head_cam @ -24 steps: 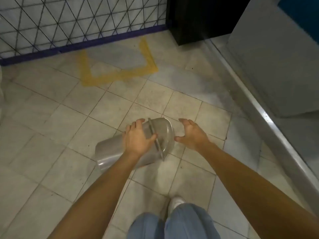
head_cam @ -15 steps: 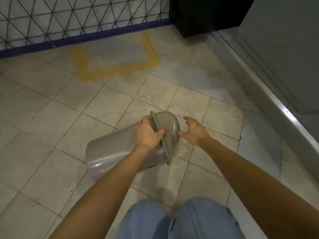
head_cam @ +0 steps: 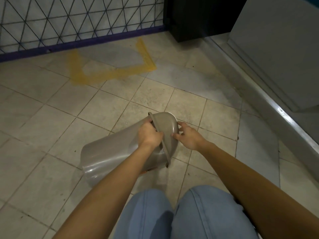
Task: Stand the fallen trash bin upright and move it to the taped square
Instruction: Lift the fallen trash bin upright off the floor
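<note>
The grey trash bin (head_cam: 117, 156) lies tilted on the tiled floor (head_cam: 51, 118), its closed base pointing toward the lower left and its domed lid (head_cam: 166, 130) raised toward the upper right, so the lid end sits higher than the base. The left hand (head_cam: 149, 135) is wrapped over the bin's body right at the lid's rim, fingers curled closed around the edge and thumb pressed along the seam. The right hand (head_cam: 189, 138) sits on the far side of the lid, its fingers half curled with thumb and fingertips touching the dome; how firmly it grips cannot be told. Both bare forearms reach in from the bottom of the view, above knees in light blue jeans (head_cam: 181, 214). The bin is well apart from the taped square (head_cam: 112, 74), a worn yellow outline on the floor farther up, just beside the purple base of a wire mesh fence (head_cam: 77, 19). A dark cabinet (head_cam: 193, 18) stands at the top right, and a metal threshold (head_cam: 276, 107) runs along the right side.
</note>
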